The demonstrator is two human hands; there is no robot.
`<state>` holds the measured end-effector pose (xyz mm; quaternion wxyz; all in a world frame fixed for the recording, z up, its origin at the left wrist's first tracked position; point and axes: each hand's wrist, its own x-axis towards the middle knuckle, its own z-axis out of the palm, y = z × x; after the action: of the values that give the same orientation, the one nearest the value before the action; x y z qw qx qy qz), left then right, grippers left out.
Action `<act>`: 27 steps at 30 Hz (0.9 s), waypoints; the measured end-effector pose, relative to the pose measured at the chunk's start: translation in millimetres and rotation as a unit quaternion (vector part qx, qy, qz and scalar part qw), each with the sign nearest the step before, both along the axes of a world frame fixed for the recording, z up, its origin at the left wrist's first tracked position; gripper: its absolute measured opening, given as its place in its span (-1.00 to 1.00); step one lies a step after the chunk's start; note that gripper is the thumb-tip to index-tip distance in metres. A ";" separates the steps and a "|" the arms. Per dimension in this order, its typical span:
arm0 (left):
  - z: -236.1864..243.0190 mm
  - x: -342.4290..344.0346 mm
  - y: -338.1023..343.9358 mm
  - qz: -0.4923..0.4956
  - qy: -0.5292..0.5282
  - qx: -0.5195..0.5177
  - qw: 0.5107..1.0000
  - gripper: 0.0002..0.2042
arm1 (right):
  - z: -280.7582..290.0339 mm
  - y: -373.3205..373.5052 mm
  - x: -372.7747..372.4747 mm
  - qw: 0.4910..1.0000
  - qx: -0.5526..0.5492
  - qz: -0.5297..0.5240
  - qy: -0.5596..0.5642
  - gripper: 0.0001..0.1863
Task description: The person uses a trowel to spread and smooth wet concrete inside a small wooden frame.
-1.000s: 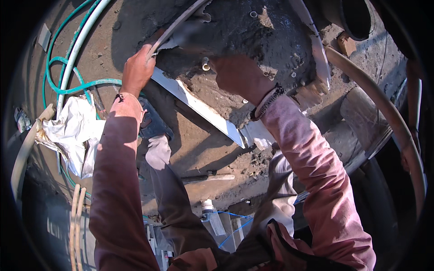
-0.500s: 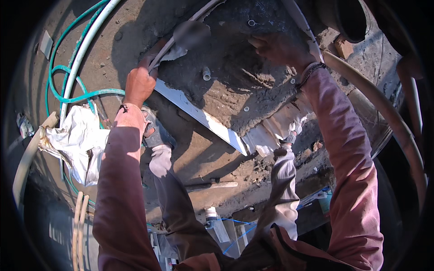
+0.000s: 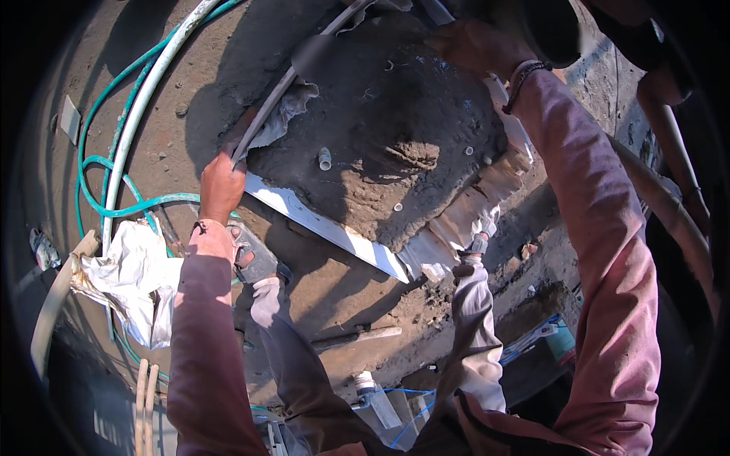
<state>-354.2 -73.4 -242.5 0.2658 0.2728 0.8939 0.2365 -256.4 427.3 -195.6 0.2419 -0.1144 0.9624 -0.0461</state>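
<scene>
Two hands at opposite edges of a wet mortar patch

Two bare hands work at a dark, damp mortar patch on the ground. At the patch's left edge the left hand is closed around the near end of a curved grey strip, which runs along that edge toward the far side. Just right of this hand, a flat white board lies along the near edge of the patch. At the far right, the right hand rests on the patch rim with a bracelet at the wrist; whether its fingers are closed on anything I cannot tell. Short white pipe stubs stick up from the mortar. Left of it all, a green hose loops beside a white pipe, with a crumpled white sack nearer
</scene>
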 end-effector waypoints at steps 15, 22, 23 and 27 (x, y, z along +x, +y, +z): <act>-1.0 0.4 -9.3 0.000 0.008 -0.010 1.000 -0.70 | -5.5 -33.2 59.1 0.983 0.099 -0.149 -0.035 -0.46; -4.3 -0.3 -8.1 -0.011 0.010 -0.015 1.000 -0.71 | -13.7 -50.4 68.3 0.936 0.009 -0.336 -0.104 -0.41; -3.1 0.3 -10.5 -0.009 0.012 -0.012 1.000 -0.71 | -5.5 -62.0 73.2 0.893 -0.050 -0.428 -0.131 -0.50; -1.6 -2.3 -0.7 -0.009 0.012 -0.066 0.998 -0.71 | -7.2 -91.8 142.6 0.927 -0.001 -0.375 -0.023 -0.62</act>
<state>-356.6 -74.1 -244.1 0.2744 0.2657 0.9081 0.1713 -113.8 335.5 -202.8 0.2289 0.2555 0.9292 -0.1372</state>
